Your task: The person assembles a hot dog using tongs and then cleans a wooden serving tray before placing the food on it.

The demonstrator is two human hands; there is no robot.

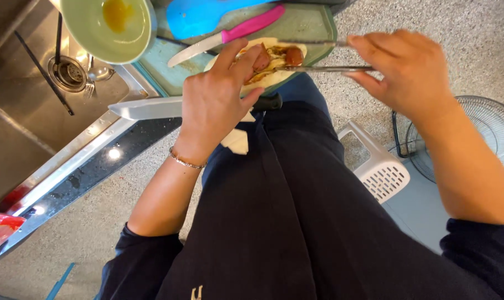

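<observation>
My left hand (pixel 216 100) rests on the near edge of a pale flatbread (pixel 271 79) topped with browned sausage pieces and other filling, fingers pressing on it. My right hand (pixel 410 69) is shut on a pair of metal chopsticks (pixel 318 55), whose tips reach the sausage pieces (pixel 291 55). The flatbread lies on a green cutting board (pixel 310 25). A pink-handled knife (pixel 224 38) and a blue spatula (pixel 199 16) lie on the board beyond it.
A pale green bowl (pixel 91 33) with yellow liquid sits at the sink's edge. The steel sink (pixel 30 105) holds utensils. A large knife (pixel 146 107) lies on the counter rim. A white plastic basket (pixel 379 172) and a fan (pixel 485 133) stand on the floor.
</observation>
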